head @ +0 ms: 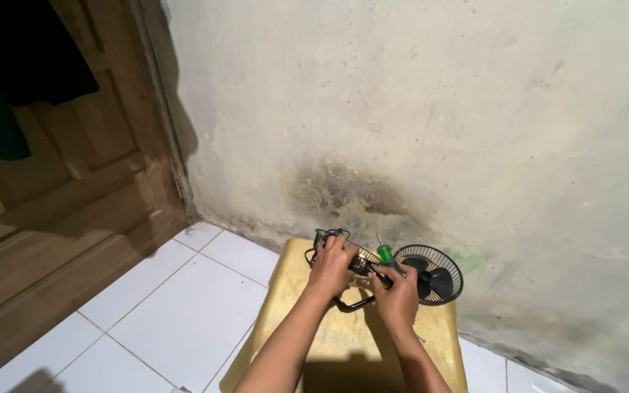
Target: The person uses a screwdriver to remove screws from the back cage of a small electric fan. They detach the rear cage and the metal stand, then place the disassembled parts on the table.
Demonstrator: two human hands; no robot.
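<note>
A small black fan lies on a yellow stool [329, 342] near the wall. Its round wire grille [431, 273] with dark blades points right. My left hand [333, 266] grips the fan's motor body [360, 264] and a black cable bundle [323, 236] at its far side. My right hand [396, 295] holds a green-handled screwdriver [384, 253], its shaft sticking up toward the wall, and rests against the fan's black curved stand [354, 304]. The two hands are close together over the fan's middle.
A stained plaster wall [438, 131] rises right behind the stool. A wooden door [60, 211] stands at left with dark cloth hanging on it. White floor tiles [176, 313] lie left of the stool.
</note>
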